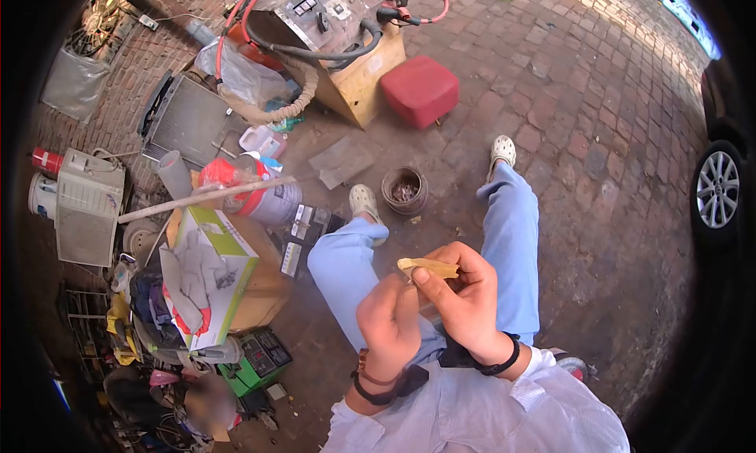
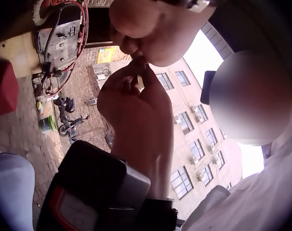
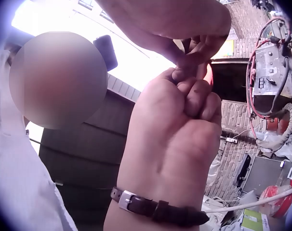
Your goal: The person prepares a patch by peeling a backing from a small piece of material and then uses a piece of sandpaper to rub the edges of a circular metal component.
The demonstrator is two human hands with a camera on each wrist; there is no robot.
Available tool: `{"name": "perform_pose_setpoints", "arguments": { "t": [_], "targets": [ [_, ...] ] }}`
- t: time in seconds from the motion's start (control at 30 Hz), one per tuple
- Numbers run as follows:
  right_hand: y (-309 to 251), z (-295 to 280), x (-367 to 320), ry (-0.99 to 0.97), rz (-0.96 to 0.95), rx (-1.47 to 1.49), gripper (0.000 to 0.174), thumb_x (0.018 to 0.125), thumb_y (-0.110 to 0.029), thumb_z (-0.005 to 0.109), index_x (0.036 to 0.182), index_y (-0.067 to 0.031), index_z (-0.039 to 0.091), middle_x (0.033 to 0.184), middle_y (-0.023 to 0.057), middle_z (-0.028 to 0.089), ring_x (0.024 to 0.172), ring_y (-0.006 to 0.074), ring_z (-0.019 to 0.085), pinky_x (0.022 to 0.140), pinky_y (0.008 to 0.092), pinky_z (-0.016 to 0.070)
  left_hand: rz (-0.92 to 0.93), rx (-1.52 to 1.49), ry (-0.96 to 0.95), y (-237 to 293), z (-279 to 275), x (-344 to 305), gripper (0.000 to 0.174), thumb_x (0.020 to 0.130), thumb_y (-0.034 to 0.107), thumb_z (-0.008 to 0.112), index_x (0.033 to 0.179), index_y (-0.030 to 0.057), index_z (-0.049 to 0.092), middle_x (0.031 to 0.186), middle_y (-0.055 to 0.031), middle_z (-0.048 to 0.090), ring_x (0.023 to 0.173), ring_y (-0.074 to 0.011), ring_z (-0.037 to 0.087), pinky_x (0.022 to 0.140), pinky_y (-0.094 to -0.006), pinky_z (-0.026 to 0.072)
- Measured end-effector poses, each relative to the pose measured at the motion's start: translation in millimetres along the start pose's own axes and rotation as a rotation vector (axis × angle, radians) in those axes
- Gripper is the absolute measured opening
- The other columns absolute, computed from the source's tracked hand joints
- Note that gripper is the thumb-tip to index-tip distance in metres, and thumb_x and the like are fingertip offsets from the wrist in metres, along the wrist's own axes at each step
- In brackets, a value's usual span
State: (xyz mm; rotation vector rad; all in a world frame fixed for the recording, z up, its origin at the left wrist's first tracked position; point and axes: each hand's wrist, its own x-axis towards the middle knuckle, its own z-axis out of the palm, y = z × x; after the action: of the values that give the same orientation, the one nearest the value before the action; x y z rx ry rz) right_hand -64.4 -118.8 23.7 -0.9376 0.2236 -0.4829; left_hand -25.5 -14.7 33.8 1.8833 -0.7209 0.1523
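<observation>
Clearly both hands are busy with one small thing. The left hand (image 1: 390,321) is curled tight, and its fingertips come up under the near end of a tan strip (image 1: 431,267), which is held above the lap between the knees. The head view hides the exact pinch, but the right wrist view shows this hand's thumb and forefinger closed against the other hand's. The right hand (image 1: 466,297) grips the rest of the strip, thumb pressed flat on top and fingers folded beneath. To work it well, I judge, the two pinches should sit close together so the thin piece does not bend or snap. Any pull should be small and even, made over the lap in case a bit drops.

At the left stands a white slatted unit (image 1: 85,209), then a green-and-white carton (image 1: 224,252) stuffed with rags. A pale pole (image 1: 197,199) lies across a red-and-white canister (image 1: 268,202). Further right are a machine with red cables (image 1: 331,10) on a wooden box (image 1: 364,79), a red stool (image 1: 420,89), a small pot of scraps (image 1: 405,190) beside the left shoe, and a car wheel (image 1: 717,189). None of it comes between the hands.
</observation>
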Motion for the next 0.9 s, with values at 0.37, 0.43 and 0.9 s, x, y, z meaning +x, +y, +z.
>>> {"name": "perform_pose_setpoints", "arguments": {
  "t": [0.37, 0.43, 0.9],
  "targets": [
    [4.4, -1.0, 0.2, 0.024, 0.047, -0.025, 0.013, 0.089, -0.006, 0.065, 0.085, 0.0019, 0.056, 0.081, 0.0043, 0.063, 0.073, 0.0054, 0.056, 0.063, 0.0207, 0.0457, -0.131, -0.142, 0.055, -13.9, 4.2, -6.1, 0.015, 0.091, 0.006, 0.051, 0.091, -0.0061, 0.060, 0.071, -0.0111, 0.055, 0.057, -0.0200, 0.050, 0.054, -0.0288, 0.0409],
    [6.5, 0.1, 2.0, 0.041, 0.023, -0.015, 0.013, 0.089, -0.007, 0.065, 0.084, 0.0016, 0.056, 0.080, 0.0038, 0.063, 0.073, 0.0052, 0.056, 0.063, 0.0205, 0.0456, -0.124, -0.145, 0.024, -14.2, 3.9, -4.2, 0.015, 0.092, 0.007, 0.051, 0.092, -0.0062, 0.060, 0.072, -0.0103, 0.056, 0.057, -0.0189, 0.050, 0.054, -0.0284, 0.0409],
    [12.0, -8.8, 7.7, -0.019, 0.041, 0.031, 0.015, 0.091, -0.009, 0.063, 0.084, -0.0001, 0.054, 0.080, 0.0033, 0.063, 0.067, 0.0034, 0.054, 0.056, 0.0190, 0.0440, -0.227, -0.212, 0.038, -13.0, 7.9, -5.8, 0.020, 0.094, 0.010, 0.051, 0.101, -0.0064, 0.061, 0.074, -0.0078, 0.060, 0.061, -0.0132, 0.053, 0.056, -0.0250, 0.0419]
  ]
}}
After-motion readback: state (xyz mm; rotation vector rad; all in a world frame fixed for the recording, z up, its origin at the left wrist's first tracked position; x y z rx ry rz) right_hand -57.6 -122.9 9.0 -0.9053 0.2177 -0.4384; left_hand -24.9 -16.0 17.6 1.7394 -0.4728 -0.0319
